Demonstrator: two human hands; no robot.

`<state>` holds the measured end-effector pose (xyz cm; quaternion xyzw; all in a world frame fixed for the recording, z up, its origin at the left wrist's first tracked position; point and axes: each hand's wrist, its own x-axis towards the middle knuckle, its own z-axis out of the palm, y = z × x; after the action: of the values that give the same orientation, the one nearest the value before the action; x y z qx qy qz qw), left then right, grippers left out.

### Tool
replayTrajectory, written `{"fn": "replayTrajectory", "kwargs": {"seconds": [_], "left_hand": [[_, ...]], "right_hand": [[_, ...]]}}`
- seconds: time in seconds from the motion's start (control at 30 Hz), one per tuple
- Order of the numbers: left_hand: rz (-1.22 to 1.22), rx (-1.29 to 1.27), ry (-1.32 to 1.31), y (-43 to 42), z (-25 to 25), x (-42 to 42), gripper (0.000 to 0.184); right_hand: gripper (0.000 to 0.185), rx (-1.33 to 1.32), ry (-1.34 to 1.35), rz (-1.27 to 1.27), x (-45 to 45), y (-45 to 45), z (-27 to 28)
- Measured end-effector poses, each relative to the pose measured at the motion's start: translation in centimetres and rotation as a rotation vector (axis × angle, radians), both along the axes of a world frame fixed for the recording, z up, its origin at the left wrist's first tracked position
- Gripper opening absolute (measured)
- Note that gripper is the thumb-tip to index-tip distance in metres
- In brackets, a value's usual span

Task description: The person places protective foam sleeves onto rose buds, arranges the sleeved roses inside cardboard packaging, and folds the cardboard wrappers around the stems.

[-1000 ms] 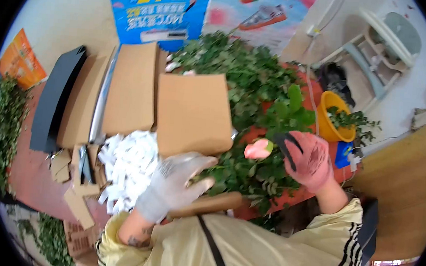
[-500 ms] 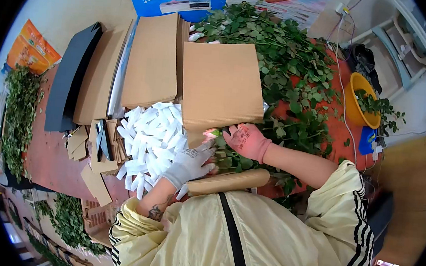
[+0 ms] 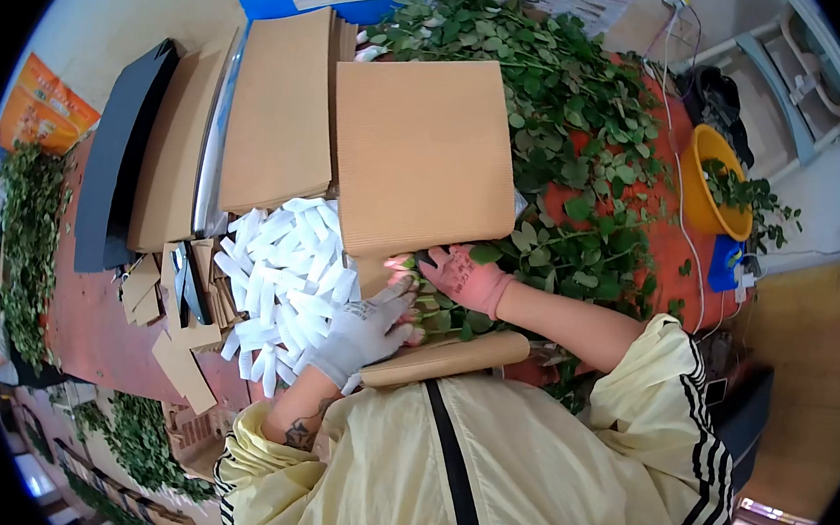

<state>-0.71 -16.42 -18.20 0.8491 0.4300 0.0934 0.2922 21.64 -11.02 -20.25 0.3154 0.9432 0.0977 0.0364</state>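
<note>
My left hand [image 3: 363,335], in a white glove, rests over pink rose heads [image 3: 417,334], its thumb and fingers around them. My right hand [image 3: 468,278], in a pink glove with dark fingertips, curls at a pink rose [image 3: 401,263] just beyond the left fingertips. Leaves and stems run beneath the right wrist. Both hands work between a large corrugated cardboard sheet [image 3: 426,154] and its rolled near edge [image 3: 447,360]. White paper strips [image 3: 286,277] lie heaped beside my left hand. The fingers' undersides are hidden.
Leafy rose stems [image 3: 570,107] cover the right of the red table [image 3: 89,335]. Cardboard stacks [image 3: 279,113] and a dark panel [image 3: 122,160] stand at left. Black scissors [image 3: 184,283] lie on small card pieces. A yellow basin [image 3: 712,187] and a white cable [image 3: 685,214] are at right.
The view has shifted slightly, and table items appear further left. My right hand has moved closer to my left hand at the rose heads.
</note>
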Motion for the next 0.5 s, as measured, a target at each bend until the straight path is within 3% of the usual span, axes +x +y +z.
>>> {"fn": "replayTrajectory", "kwargs": {"seconds": [0.03,0.07,0.13,0.17,0.27,0.3,0.5], "left_hand": [[0.025,0.053,-0.078,-0.1,-0.4,-0.2,0.051],[0.015,0.037,-0.069,-0.3,-0.1,-0.6,0.051],[0.227,0.005,-0.221,0.0,1.2,-1.5,0.042],[0.311,0.065,-0.269,0.1,1.1,-1.7,0.032],[0.324,-0.129,-0.144,0.2,2.8,-1.8,0.028],[0.198,0.013,-0.157,0.2,2.2,-1.8,0.026],[0.169,-0.036,-0.121,-0.6,0.4,-0.5,0.029]], "right_hand": [[0.032,-0.046,-0.163,-0.036,-0.6,-0.3,1.8],[0.032,-0.062,-0.154,-0.045,-0.7,-0.9,3.5],[0.03,-0.256,0.048,-0.1,0.0,-1.8,5.5],[0.024,-0.092,0.168,-0.001,0.9,-2.1,3.9],[0.016,-0.26,0.134,-0.039,0.5,-2.3,5.6],[0.011,-0.284,0.121,-0.094,-0.1,-2.0,5.2],[0.014,-0.261,-0.051,-0.135,-1.6,-0.5,4.0]]}}
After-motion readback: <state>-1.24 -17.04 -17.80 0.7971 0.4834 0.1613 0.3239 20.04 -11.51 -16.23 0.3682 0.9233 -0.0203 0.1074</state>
